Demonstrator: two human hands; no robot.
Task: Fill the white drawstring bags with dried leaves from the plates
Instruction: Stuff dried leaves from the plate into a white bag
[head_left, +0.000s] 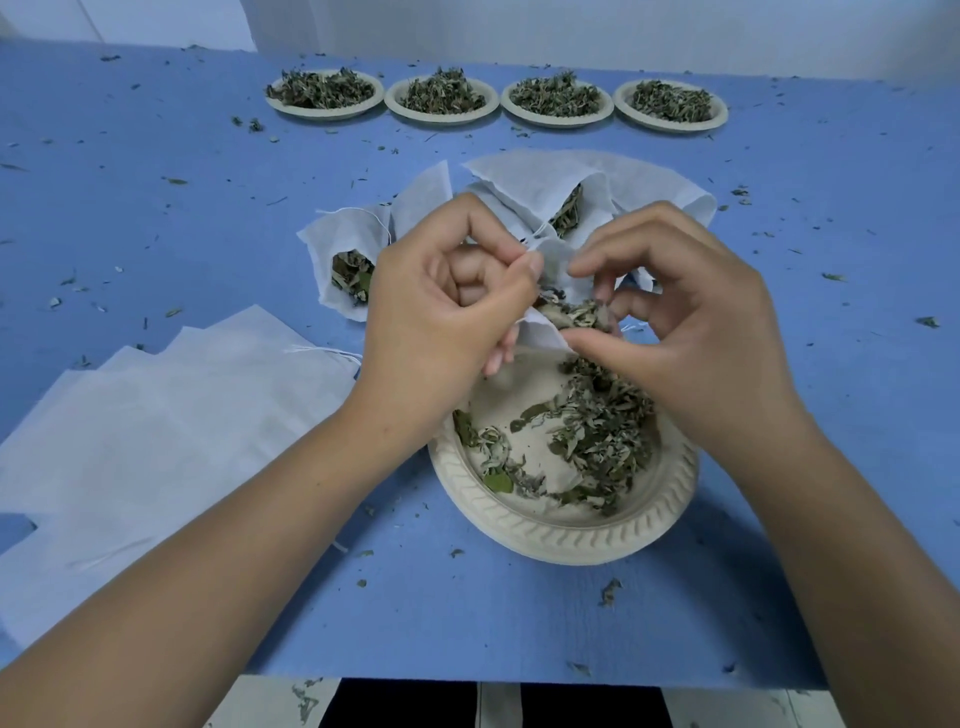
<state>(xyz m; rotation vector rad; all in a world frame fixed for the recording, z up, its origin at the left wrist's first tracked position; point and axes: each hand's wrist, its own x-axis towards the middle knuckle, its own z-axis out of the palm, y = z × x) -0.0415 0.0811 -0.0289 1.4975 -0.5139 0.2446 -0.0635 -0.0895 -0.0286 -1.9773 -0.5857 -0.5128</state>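
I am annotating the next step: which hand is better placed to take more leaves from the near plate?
Right. The right hand, pinching leaves, is above the plate's leafy side; the left hand pinches the bag open.

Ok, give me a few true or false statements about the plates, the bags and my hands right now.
1. The four far plates stand in a row, each holding dried leaves. True.
2. The near plate is heaped full. False: much of its bare bottom shows.
3. The left hand and right hand both hold one white bag over the near plate. True.
4. The empty bags lie on the person's right. False: they lie stacked on the left.
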